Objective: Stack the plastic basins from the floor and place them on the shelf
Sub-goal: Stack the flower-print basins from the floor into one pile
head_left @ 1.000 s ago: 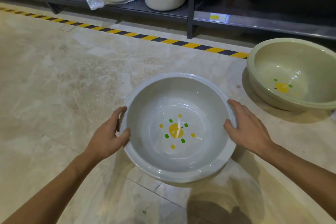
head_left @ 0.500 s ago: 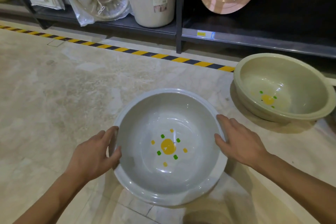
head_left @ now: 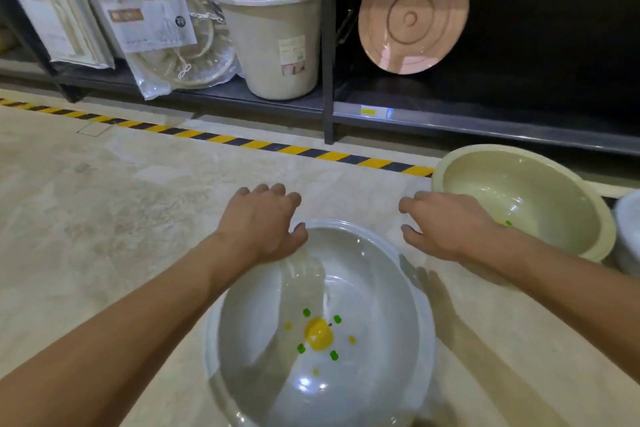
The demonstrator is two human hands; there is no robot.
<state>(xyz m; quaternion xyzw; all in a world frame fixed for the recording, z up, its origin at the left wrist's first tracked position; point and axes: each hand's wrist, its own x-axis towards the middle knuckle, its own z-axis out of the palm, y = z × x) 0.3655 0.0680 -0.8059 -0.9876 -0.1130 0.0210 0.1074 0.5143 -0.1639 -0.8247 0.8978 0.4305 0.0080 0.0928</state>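
Observation:
A pale grey plastic basin (head_left: 367, 291) with a yellow and green flower print sits on the floor just below me. My left hand (head_left: 263, 222) hovers palm down over its far left rim, fingers spread, thumb close to the rim. My right hand (head_left: 446, 225) is off the grey basin, open and palm down, between it and a light green basin (head_left: 540, 194) on the floor at the right. The rim of a third grey basin (head_left: 628, 232) shows at the right edge. The dark bottom shelf (head_left: 485, 121) runs behind them.
A pink round lid (head_left: 412, 10) leans at the back of the right shelf bay. Stacked cream and pink buckets (head_left: 277, 45) and bagged goods (head_left: 166, 38) fill the left bay. Yellow and black tape (head_left: 242, 142) marks the floor in front of the shelf.
Both hands have left the sides of the grey basin and moved forward past its far rim. The right hand has shifted toward the green basin. The view has tilted up.

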